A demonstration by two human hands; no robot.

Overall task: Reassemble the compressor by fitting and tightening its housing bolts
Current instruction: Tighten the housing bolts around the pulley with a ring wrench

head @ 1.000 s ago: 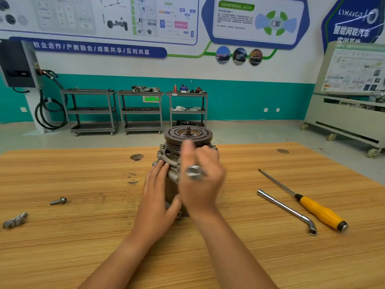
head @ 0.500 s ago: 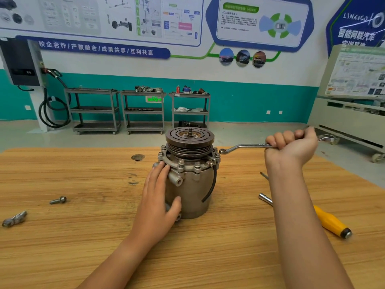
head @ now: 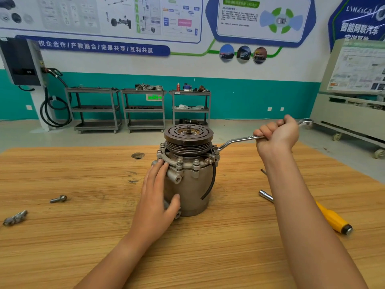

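Wrenching a housing bolt [head: 215, 148]
My right hand [head: 277, 136] fists the wrench [head: 235, 141]; left hand [head: 158, 197] flat, bracing the surely heavy compressor [head: 191, 184]

My only view comes from the head: wide-angle, facing forward and a little down across the bench [head: 62, 257]. It sits close: the left hand [head: 158, 197] lies near frame centre, the right hand [head: 277, 136] up and rightward of it, the far wall [head: 250, 97] beyond both.

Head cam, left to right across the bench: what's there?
Small metal fitting → loose bolt → left hand → compressor → ring spanner → right hand → yellow-handled screwdriver.
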